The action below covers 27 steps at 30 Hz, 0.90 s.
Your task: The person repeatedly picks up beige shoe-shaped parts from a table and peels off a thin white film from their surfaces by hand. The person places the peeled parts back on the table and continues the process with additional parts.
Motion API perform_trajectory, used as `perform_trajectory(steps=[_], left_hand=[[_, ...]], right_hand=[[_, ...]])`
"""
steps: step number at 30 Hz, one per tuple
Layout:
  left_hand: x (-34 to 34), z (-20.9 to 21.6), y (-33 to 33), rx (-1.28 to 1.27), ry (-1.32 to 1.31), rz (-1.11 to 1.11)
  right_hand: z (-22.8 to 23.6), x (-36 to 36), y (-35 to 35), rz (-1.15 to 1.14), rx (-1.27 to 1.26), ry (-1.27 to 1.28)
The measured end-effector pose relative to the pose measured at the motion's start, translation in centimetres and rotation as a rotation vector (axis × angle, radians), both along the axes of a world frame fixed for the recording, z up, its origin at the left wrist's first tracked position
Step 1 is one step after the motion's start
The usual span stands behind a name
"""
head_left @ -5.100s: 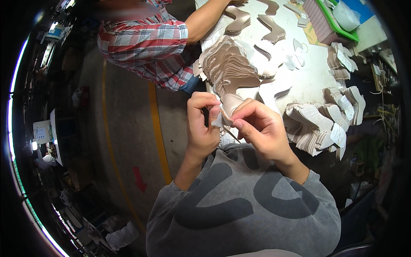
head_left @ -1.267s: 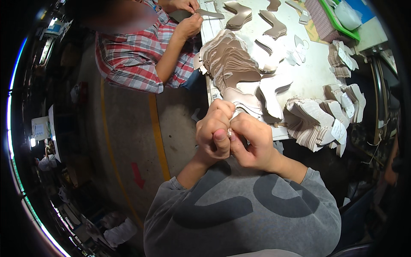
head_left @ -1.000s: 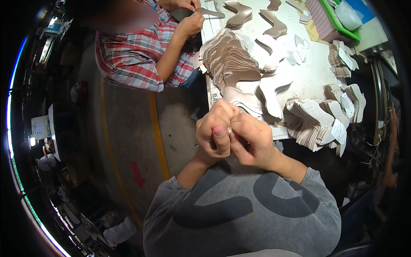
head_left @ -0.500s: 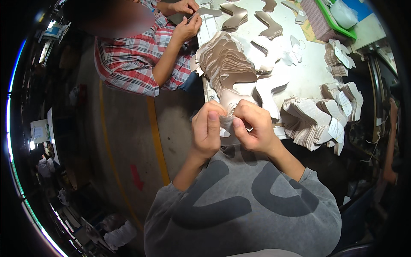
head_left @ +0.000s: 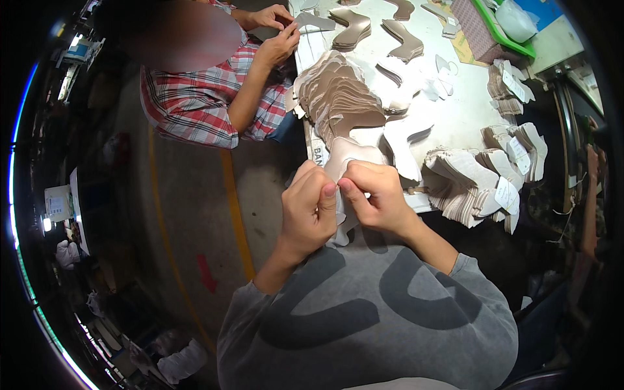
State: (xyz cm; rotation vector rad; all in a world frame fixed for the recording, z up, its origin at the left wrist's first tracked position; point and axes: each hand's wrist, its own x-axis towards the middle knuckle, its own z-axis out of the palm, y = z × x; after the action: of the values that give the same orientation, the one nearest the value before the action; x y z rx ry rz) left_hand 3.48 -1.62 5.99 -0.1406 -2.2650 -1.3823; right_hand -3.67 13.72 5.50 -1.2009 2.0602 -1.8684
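A pale beige, shaped sheet piece, looking like a shoe-upper part, is pinched between my two hands at the table's near edge. My left hand is closed, its thumb and bent fingers gripping the piece's edge. Close beside it my right hand pinches the same piece, the two thumb tips almost touching. Part of the piece hangs below my fingers, in front of my grey shirt. Just beyond, a fanned pile of similar beige pieces lies on the table, with white curved pieces to its right.
Bundles of tagged pieces lie at the table's right edge. Small stacks of brown curved pieces sit farther back, near a green tray. At the left a co-worker in a plaid shirt handles a grey piece.
My hands have drawn closer together, with the thumbs shifting along the piece. The folded edge that showed between them is now mostly covered by fingers, and more of the piece hangs below.
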Motion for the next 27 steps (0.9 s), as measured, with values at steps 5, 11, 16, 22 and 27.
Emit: perform_trajectory(steps=[5, 11, 16, 22, 27], left_hand=[[0.3, 0.4, 0.3, 0.006, -0.092, 0.073], [0.0, 0.2, 0.5, -0.038, -0.075, 0.065], [-0.4, 0.0, 0.8, -0.027, -0.124, 0.092], [-0.7, -1.1, 0.9, -0.029, -0.127, 0.088], [-0.8, -1.9, 0.6, -0.028, -0.199, 0.071]], right_hand=[[0.0, 0.0, -0.2, -0.017, -0.031, 0.066], [-0.7, 0.5, -0.6, -0.098, 0.028, 0.058], [-1.0, 0.5, -0.3, -0.04, -0.022, 0.106], [-2.0, 0.6, -0.6, -0.107, 0.016, 0.081], [-3.1, 0.4, -1.0, -0.154, 0.098, -0.01]])
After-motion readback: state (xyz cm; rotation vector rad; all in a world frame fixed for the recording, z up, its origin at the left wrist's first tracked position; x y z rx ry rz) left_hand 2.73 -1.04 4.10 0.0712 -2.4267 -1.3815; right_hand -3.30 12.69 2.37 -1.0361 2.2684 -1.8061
